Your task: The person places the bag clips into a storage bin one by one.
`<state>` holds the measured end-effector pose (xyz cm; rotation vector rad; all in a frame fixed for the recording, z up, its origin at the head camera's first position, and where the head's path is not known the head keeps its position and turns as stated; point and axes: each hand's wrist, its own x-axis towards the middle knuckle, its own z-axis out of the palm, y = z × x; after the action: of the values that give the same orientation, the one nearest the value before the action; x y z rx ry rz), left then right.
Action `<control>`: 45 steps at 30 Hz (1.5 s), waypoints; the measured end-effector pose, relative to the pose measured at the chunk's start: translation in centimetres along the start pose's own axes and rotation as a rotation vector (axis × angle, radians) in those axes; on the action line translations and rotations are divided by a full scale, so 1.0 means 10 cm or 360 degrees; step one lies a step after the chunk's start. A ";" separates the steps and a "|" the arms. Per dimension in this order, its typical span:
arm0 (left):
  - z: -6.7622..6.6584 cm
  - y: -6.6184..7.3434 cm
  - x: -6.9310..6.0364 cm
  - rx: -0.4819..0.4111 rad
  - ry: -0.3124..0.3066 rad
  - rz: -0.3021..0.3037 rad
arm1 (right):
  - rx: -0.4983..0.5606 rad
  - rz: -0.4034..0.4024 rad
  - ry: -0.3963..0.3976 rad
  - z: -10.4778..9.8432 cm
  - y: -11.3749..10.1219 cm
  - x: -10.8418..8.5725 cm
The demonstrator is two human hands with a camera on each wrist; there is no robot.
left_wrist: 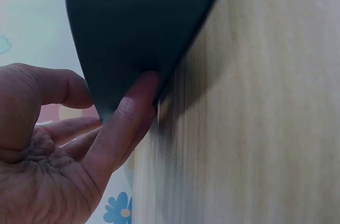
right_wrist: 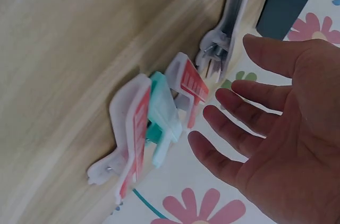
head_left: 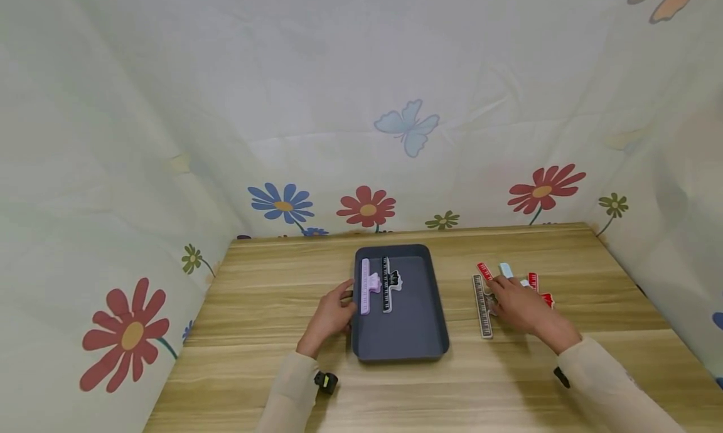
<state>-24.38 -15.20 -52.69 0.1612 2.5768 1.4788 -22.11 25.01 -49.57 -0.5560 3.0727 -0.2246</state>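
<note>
Dark clip (head_left: 482, 314): just L of R hand (head_left: 522, 307), toward table's (head_left: 491, 386) centre; long axis approx. near-to-far edge. R hand nearer; fingers spread, pinching nothing. Loose clips, table's R half: 4 (1 dark, 1 pale-blue clip (head_left: 505, 270), 2 red clips (head_left: 533, 281)). Tray (head_left: 401, 339): 1, mid-table, w/ 2 clips (purple clip (head_left: 365, 288), black clip (head_left: 386, 288)). L hand (head_left: 330, 314) touching tray's L wall; pinch: can't tell.

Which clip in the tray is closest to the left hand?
The purple clip, lying along the wall of the tray beside the left hand. The other one there, the black clip, lies farther off, nearer the middle.
</note>
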 end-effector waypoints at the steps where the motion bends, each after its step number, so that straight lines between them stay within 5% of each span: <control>1: 0.00 0.00 0.00 -0.0001 0.0001 0.0001 | 0.0003 -0.0009 -0.0007 0.01 0.01 0.00; 15: 0.00 0.02 -0.02 -0.0016 0.0005 0.0033 | -0.0018 -0.0014 -0.0036 0.10 0.01 -0.01; 45: 0.01 0.03 -0.03 0.0001 0.0015 0.0048 | -0.0087 -0.0069 0.0107 0.18 -0.05 0.01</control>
<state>-24.04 -15.05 -52.43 0.1942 2.5933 1.4925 -21.97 24.28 -51.29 -0.6304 3.1427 -0.1637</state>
